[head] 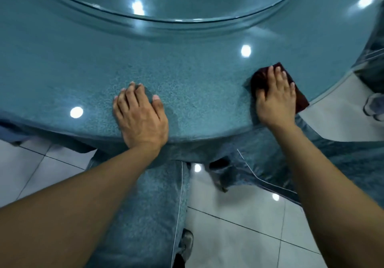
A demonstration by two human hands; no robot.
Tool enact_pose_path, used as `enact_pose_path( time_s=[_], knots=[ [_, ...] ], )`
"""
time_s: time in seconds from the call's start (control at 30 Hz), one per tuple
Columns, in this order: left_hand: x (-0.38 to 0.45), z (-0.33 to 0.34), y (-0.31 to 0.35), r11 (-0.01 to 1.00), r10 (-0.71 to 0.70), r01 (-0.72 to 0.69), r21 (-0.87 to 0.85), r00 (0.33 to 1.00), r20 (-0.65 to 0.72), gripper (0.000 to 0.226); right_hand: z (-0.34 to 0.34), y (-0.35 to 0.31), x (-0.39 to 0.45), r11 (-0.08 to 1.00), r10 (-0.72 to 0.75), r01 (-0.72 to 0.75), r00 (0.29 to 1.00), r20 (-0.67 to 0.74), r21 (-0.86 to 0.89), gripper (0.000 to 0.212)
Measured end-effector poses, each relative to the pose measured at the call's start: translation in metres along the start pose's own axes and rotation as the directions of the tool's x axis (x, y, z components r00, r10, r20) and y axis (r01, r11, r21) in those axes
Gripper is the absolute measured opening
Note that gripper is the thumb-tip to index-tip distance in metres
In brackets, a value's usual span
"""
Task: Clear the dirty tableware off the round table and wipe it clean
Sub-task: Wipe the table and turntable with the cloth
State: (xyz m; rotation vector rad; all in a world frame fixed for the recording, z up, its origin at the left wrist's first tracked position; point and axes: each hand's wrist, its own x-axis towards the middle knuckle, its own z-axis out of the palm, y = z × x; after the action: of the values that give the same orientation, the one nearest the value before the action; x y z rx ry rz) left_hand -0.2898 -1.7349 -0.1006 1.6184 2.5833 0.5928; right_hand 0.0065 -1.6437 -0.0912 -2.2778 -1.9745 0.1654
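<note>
The round table (197, 76) has a glossy speckled teal top, and no tableware shows on the part in view. My right hand (275, 97) presses flat on a dark maroon cloth (261, 76) near the table's right front edge, fingers spread and straight. My left hand (140, 116) rests palm down on the bare tabletop near the front edge, fingers relaxed, holding nothing.
A glass turntable (166, 7) covers the table's middle at the top of the view. The teal tablecloth skirt (158, 205) hangs down in front of me. White floor tiles (239, 215) lie below, and a clear object (374, 107) shows at the right edge.
</note>
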Motion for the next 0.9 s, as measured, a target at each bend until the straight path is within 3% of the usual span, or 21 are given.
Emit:
enact_pose_path(
  time_s=[0.07,0.13,0.2,0.27,0.37,0.43,0.5,0.57,0.63,0.7,0.8,0.9],
  knots=[
    [-0.001,0.000,0.000,1.000,0.006,-0.006,-0.001,1.000,-0.007,0.052,0.007,-0.023,-0.013,1.000,0.005,-0.004,0.999,-0.041,0.019,0.072],
    [0.000,0.000,0.000,1.000,0.015,-0.015,0.002,1.000,-0.014,0.053,0.017,-0.070,-0.045,0.986,-0.155,0.158,0.986,-0.066,0.046,0.076],
    [0.001,-0.001,-0.003,1.000,0.017,-0.018,-0.013,1.000,-0.022,0.055,0.030,-0.123,-0.089,0.925,-0.367,0.371,0.928,-0.067,0.082,0.076],
    [0.001,-0.003,-0.007,0.997,0.023,-0.024,-0.067,0.999,-0.026,0.058,0.033,-0.155,-0.121,0.863,-0.489,0.490,0.871,-0.042,0.123,0.071],
    [0.004,-0.012,-0.013,0.991,0.046,-0.040,-0.127,0.998,0.045,0.056,0.024,-0.127,-0.107,0.802,-0.589,0.583,0.808,0.010,0.131,0.072],
    [0.006,-0.021,-0.023,0.991,0.126,-0.117,-0.069,0.981,0.148,0.051,0.016,-0.075,-0.078,0.864,-0.493,0.489,0.870,0.009,0.120,0.074],
    [0.003,-0.032,-0.041,0.968,0.244,-0.252,0.004,0.942,0.232,0.053,0.007,-0.012,-0.046,0.958,-0.272,0.274,0.962,-0.036,0.081,0.076],
    [0.001,-0.044,-0.066,0.939,0.308,-0.336,0.076,0.918,0.250,0.055,-0.001,0.030,-0.025,0.996,-0.060,0.063,0.997,-0.043,0.060,0.074],
    [-0.001,-0.055,-0.094,0.938,0.273,-0.315,0.143,0.928,0.256,0.060,0.002,0.025,-0.025,0.995,0.063,-0.059,0.997,-0.043,0.086,0.072],
    [-0.002,-0.063,-0.117,0.944,0.226,-0.279,0.175,0.935,0.273,0.062,0.011,-0.016,-0.048,0.993,0.072,-0.061,0.992,-0.108,0.104,0.071],
    [0.000,-0.063,-0.138,0.950,0.201,-0.268,0.163,0.918,0.341,0.065,0.032,-0.109,-0.116,0.974,-0.190,0.202,0.975,-0.114,0.105,0.074],
    [0.006,-0.065,-0.142,0.954,0.189,-0.265,0.137,0.892,0.411,0.070,0.045,-0.210,-0.181,0.875,-0.452,0.453,0.891,-0.047,0.171,0.075]
  ],
)
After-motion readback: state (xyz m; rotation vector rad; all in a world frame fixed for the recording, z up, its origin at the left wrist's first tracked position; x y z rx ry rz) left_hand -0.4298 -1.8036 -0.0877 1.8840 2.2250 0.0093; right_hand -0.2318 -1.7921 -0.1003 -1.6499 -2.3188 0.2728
